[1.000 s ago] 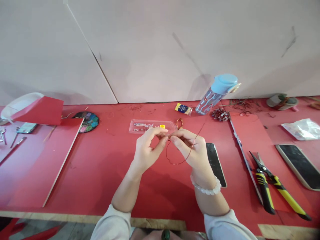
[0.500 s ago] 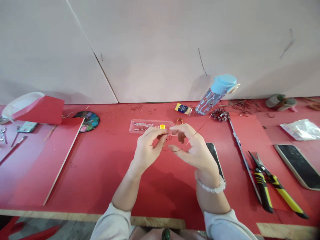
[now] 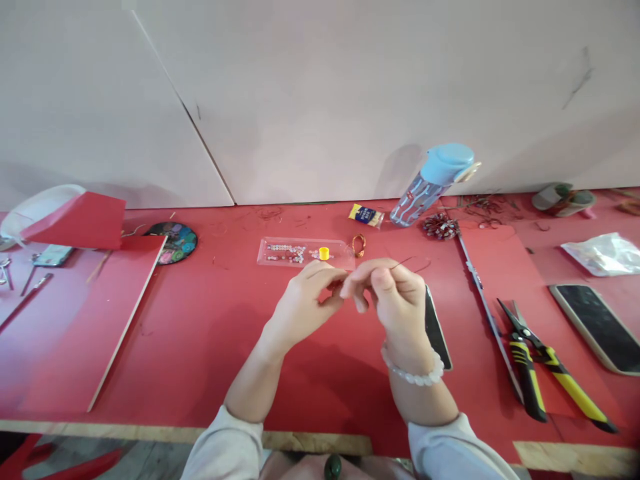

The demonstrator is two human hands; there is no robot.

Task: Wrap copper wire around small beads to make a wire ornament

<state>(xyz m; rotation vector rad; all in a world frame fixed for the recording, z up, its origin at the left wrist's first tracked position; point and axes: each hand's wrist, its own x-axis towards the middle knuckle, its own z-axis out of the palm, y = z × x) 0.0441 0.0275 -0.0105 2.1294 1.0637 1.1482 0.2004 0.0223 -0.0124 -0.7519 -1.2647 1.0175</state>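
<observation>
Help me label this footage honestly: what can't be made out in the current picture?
All in the head view:
Anything the left hand may pinch: hidden by its fingers.
Thin strand: its path into the right hand is hidden by fingers.
Phone beside the right wrist: partly covered by that hand.
Far-right phone: one corner cut off by the edge.
Packet: lettering too small to read.

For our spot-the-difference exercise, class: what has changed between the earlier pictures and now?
The right hand has raised its thumb; the thread, which hung in a loop between the hands, now sticks out past the right hand. The left hand stayed nearly in place; the bead tray, bottle and cutters stayed put.
</observation>
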